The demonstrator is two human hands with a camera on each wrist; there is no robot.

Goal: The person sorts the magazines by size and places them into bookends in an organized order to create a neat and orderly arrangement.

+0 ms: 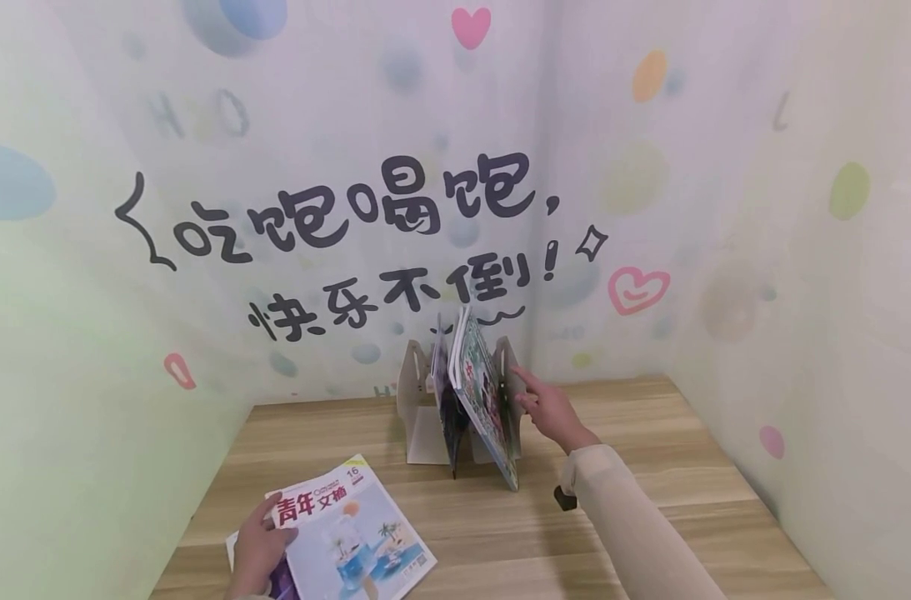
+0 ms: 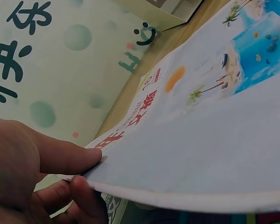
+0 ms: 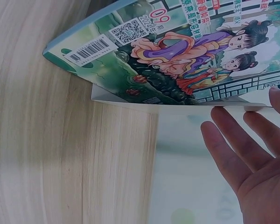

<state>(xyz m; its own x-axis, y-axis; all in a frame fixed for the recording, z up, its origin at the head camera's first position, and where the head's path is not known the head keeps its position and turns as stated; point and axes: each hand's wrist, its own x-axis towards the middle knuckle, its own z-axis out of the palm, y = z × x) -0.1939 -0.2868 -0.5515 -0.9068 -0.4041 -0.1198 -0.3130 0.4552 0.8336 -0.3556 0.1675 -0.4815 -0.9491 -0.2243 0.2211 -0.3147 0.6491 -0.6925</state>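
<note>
My left hand pinches the left edge of a white magazine with a beach picture, thumb on its cover and fingers beneath. In the left wrist view, this edge is raised and the cover bends. A purple-covered magazine lies partly hidden underneath. My right hand touches the right side panel of a pale book rack, its fingers fairly straight. Inside the rack, an illustrated magazine with two painted figures leans beside a dark, thin magazine.
The rack stands on a wood-grain table near the back wall, which carries large lettering. A side wall bounds the table at right. A small black object shows below the right sleeve.
</note>
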